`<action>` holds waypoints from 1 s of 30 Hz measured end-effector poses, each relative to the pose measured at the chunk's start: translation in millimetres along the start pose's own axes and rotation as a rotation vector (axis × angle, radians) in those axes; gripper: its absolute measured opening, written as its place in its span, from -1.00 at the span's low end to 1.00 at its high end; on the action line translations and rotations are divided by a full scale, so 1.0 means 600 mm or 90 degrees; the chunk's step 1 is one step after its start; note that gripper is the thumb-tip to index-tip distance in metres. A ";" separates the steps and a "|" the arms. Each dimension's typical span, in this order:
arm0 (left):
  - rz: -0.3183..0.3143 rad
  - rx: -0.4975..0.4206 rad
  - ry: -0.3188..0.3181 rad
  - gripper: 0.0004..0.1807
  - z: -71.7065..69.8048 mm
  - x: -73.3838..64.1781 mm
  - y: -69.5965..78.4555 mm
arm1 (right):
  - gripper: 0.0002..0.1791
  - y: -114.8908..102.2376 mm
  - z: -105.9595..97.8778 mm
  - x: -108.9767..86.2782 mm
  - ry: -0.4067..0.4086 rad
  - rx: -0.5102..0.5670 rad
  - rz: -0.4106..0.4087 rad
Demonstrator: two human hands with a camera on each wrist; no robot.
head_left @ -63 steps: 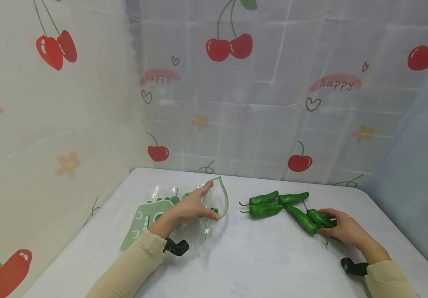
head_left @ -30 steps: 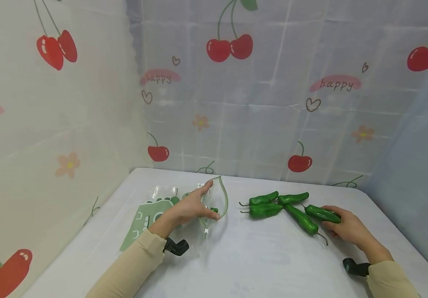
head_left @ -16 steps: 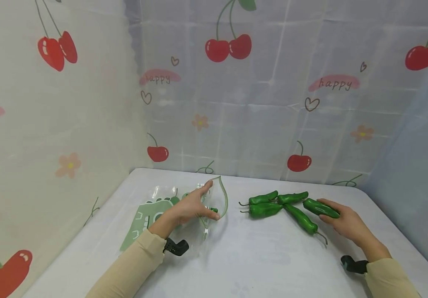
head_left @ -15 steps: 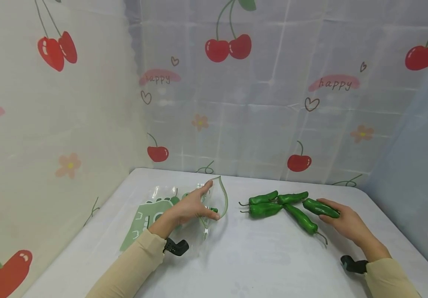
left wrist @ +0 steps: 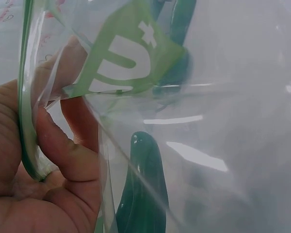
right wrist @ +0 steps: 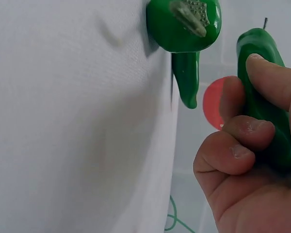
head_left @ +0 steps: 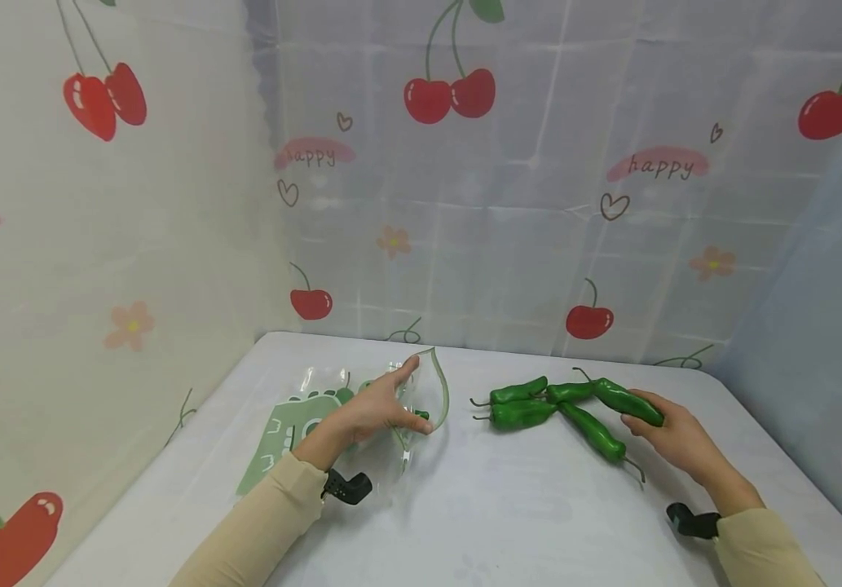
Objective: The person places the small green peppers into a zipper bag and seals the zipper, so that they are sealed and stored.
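My left hand [head_left: 372, 408] is at the mouth of a clear zip bag [head_left: 441, 383] with a green print. Its thumb and forefinger are spread wide at the rim, while the wrist view shows other fingers bent around the bag's edge. Green peppers [left wrist: 144, 179] show through the film. My right hand [head_left: 685, 440] grips a glossy green pepper [head_left: 624, 398] by its tip end, the stem pointing up and left, fingers and thumb wrapped around it in the wrist view. Several more peppers [head_left: 592, 432] lie just left of that hand.
The white table [head_left: 523, 514] carries the bag on its left half and the loose peppers right of the middle. Cherry-printed curtains [head_left: 494, 244] stand behind and on both sides. A black wrist camera [head_left: 347, 487] sits at the left cuff, another [head_left: 692, 522] at the right.
My right hand has raised the pepper from beside the others and moved it slightly up and left, its stem now overlapping the back pepper. The left hand and bag have stayed put.
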State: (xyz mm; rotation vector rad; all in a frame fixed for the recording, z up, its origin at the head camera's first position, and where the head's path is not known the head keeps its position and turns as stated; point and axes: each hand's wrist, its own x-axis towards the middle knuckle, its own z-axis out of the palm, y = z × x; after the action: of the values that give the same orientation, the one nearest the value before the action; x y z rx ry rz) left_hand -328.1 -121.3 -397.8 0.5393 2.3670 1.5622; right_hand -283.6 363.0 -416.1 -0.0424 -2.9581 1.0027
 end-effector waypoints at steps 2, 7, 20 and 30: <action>0.002 -0.001 0.000 0.42 0.000 0.000 0.000 | -0.10 -0.003 0.000 -0.001 0.005 -0.005 -0.004; 0.005 0.001 0.001 0.41 -0.001 0.000 0.000 | -0.01 -0.013 0.002 -0.002 0.013 -0.016 -0.012; 0.007 0.003 -0.003 0.40 -0.001 -0.001 -0.001 | -0.13 -0.037 0.019 -0.002 0.006 0.023 -0.043; 0.000 0.012 0.004 0.41 -0.001 -0.002 0.001 | -0.18 -0.061 0.026 -0.006 -0.029 0.054 -0.076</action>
State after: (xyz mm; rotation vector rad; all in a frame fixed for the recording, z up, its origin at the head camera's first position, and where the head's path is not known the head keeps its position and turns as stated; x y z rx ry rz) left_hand -327.1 -121.7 -396.8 0.5403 2.3883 1.5452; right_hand -281.4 324.6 -406.1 0.1584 -2.9142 1.1259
